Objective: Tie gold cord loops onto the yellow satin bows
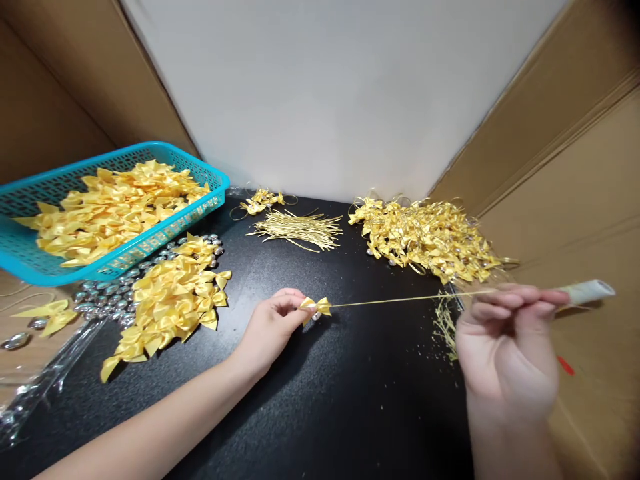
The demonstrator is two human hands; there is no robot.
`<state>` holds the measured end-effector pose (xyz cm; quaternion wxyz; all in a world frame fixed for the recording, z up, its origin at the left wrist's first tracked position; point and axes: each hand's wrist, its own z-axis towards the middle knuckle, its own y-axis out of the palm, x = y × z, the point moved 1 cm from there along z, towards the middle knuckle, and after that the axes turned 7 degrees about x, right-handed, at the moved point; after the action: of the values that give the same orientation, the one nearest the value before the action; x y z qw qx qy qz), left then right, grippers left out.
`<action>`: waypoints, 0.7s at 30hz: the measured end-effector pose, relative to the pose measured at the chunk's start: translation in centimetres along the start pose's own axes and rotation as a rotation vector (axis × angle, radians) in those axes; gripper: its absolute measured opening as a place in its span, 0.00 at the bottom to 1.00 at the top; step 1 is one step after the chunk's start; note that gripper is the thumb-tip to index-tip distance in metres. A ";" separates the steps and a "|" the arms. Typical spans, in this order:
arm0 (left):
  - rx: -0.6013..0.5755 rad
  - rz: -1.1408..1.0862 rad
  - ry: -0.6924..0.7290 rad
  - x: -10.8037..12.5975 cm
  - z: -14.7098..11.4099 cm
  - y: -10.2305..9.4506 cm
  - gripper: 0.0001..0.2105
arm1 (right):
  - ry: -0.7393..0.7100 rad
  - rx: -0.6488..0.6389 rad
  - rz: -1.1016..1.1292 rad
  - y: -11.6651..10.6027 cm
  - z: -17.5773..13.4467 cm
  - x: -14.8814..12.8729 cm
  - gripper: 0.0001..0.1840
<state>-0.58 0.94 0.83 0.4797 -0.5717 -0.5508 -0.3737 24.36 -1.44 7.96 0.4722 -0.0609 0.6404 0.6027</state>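
My left hand pinches a small yellow ribbon bow just above the black table, with a shiny silvery bead under the bow. A thin gold cord stretches taut from the bow across to my right hand. The right hand's fingers are closed on the cord, palm turned up. Beyond its fingertips sticks out a pale, rolled tube-like thing; how it is held is partly hidden. A heap of yellow ribbon bows lies left of my left hand, beside silvery beads.
A turquoise basket full of yellow bows stands at the left. Cut gold cords lie at the back, near a few corded bows. A large pile of corded bows and cord scraps are at right. Cardboard walls flank the table.
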 end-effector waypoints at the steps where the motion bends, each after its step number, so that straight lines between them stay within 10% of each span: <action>1: -0.002 0.000 -0.008 0.0 0.0 0.0 0.12 | -0.022 0.016 0.012 0.1 0.2 -0.3 0.12; 21: 0.034 -0.076 -0.104 0.5 -0.2 0.2 0.10 | -0.175 0.187 0.014 0.0 1.5 -2.6 0.15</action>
<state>-0.26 0.87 1.30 0.4453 -0.5608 -0.6026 -0.3522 26.59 -1.44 9.98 0.5259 0.0408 0.6505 0.5464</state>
